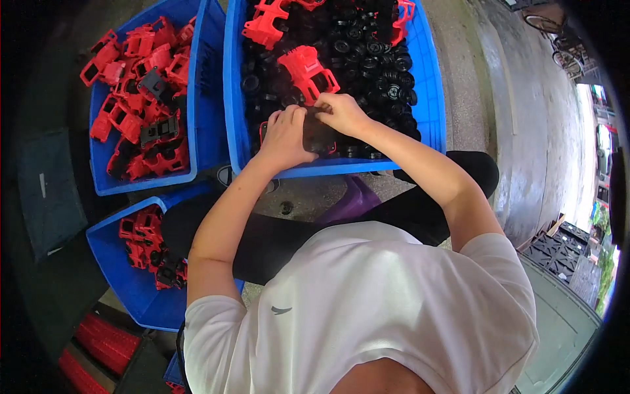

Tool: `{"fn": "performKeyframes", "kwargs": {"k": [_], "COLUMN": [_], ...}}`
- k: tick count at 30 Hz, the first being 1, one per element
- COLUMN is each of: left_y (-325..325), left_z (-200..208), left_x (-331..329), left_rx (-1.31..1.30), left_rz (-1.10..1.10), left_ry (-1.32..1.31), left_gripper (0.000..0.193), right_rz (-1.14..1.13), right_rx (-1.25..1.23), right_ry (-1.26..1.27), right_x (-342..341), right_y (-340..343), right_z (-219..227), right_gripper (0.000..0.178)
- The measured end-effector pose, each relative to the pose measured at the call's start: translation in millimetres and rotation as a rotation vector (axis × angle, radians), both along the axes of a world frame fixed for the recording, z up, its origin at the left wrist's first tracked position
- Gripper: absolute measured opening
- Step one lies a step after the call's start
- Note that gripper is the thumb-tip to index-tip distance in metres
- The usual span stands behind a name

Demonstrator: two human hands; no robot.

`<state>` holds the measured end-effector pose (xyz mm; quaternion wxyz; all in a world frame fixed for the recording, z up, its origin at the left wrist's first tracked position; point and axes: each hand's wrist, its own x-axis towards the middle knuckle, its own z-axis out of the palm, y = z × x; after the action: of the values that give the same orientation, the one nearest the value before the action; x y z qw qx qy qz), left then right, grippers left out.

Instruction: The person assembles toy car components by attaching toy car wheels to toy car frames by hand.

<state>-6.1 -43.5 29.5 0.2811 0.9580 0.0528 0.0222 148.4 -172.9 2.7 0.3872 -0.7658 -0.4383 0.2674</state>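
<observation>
Both my hands are over the near edge of a blue bin of black toy wheels (348, 46). Between them is a toy vehicle part (319, 134), its dark face upward, with bits of red at its sides. My left hand (284, 139) wraps round its left side, thumb along the near edge. My right hand (344, 115) has its fingers curled and pressed at the part's far right corner. Whether they pinch a smaller piece there is hidden. Just beyond my hands a red toy vehicle body (308, 72) lies on the wheels.
More red bodies (264, 26) lie at the wheel bin's far side. On the left, a blue bin (192, 125) holds red bodies, some with black parts. A smaller blue bin (141, 308) below it holds several more. A purple object (351, 200) is under the wheel bin's near edge.
</observation>
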Motion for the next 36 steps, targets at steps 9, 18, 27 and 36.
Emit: {"fn": "performKeyframes", "kwargs": {"k": [9,18,27,36], "left_y": [-1.1,-2.6,3.0,1.7], "left_z": [-0.4,-10.0,-5.8,-6.7], "left_x": [2.4,3.0,13.2,15.8], "left_rx": [-0.011,0.126,0.088,0.151], "left_rz": [-0.014,-0.100,-0.120,-0.151], "left_ry": [-0.017,0.095,0.176,0.198], "left_gripper": [0.094,0.092,0.084,0.083], "right_rz": [0.188,0.349,0.306,0.275], "right_rx": [-0.045,-0.283,-0.086,-0.171], "right_ry": [0.142,0.073,-0.096,-0.094], "right_x": [10.5,-24.9,-26.3,-29.4], "right_y": [-5.6,-22.0,-33.2,-22.9], "right_z": [-10.8,23.1,-4.2,0.0], "right_gripper": [0.030,0.109,0.117,0.088]}}
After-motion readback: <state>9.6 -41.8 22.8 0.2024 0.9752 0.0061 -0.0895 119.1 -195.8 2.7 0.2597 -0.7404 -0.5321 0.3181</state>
